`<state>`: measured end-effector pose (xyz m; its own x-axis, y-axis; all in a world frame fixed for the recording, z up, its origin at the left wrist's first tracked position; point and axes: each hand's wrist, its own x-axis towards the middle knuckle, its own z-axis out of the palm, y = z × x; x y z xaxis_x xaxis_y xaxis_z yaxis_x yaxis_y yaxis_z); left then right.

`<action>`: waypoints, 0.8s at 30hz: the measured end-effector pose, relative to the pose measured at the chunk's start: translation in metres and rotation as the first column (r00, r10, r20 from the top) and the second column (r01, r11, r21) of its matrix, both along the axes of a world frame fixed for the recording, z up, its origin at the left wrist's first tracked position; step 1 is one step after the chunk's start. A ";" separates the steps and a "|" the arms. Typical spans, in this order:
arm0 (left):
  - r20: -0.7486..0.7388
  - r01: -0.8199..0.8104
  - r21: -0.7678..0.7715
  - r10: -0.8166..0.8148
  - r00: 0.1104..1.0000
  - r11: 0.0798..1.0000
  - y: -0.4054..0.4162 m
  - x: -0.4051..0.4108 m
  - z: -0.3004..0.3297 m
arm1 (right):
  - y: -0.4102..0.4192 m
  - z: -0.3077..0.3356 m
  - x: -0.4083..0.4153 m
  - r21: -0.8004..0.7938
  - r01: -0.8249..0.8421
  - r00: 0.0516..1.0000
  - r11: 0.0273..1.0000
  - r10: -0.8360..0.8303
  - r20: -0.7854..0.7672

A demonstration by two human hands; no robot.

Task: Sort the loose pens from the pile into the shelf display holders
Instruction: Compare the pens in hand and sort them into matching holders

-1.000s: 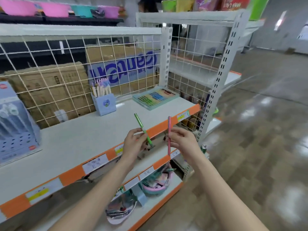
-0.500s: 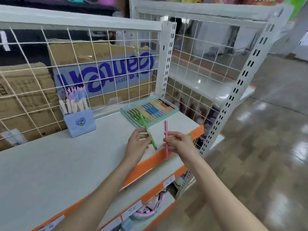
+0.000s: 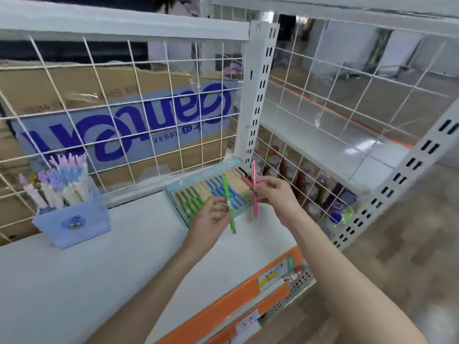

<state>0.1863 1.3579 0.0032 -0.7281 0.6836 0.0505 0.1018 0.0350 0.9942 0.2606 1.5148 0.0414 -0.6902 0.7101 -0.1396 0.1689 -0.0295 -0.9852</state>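
Note:
My left hand [image 3: 211, 218] pinches a green pen [image 3: 229, 204], held nearly upright. My right hand [image 3: 274, 194] pinches a pink pen [image 3: 254, 192], also upright. Both hands hover just over the near edge of a flat teal display tray [image 3: 173, 192] at the back right of the white shelf [image 3: 124, 256]. The tray holds rows of green, blue and pink pens lying side by side. The green pen sits in front of the blue row, the pink pen over the tray's right end.
A light blue pen holder box [image 3: 74, 222] full of white pens with purple caps stands at the back left. A white wire grid [image 3: 124, 108] backs the shelf, cardboard boxes behind it. A slotted upright post [image 3: 258, 95] stands right of the tray. The orange shelf edge [image 3: 248, 289] runs below.
The view has closed in on the shelf. Both hands have moved up and forward with their pens, from the shelf's front edge to over the teal tray.

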 end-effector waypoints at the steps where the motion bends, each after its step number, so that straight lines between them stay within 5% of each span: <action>1: -0.014 -0.018 0.000 0.018 1.000 1.000 0.005 -0.003 0.000 | 0.012 -0.001 -0.009 0.010 -0.026 1.000 1.000 0.026 0.004; 14: -0.147 -0.416 -0.071 0.403 0.903 0.907 0.066 -0.019 -0.018 | 0.094 -0.031 -0.066 0.188 -0.423 0.902 0.886 0.393 0.177; 24: -0.204 -0.557 -0.037 0.540 0.817 0.830 0.064 -0.012 -0.024 | 0.081 -0.040 -0.063 0.525 -0.497 0.863 0.691 0.330 0.383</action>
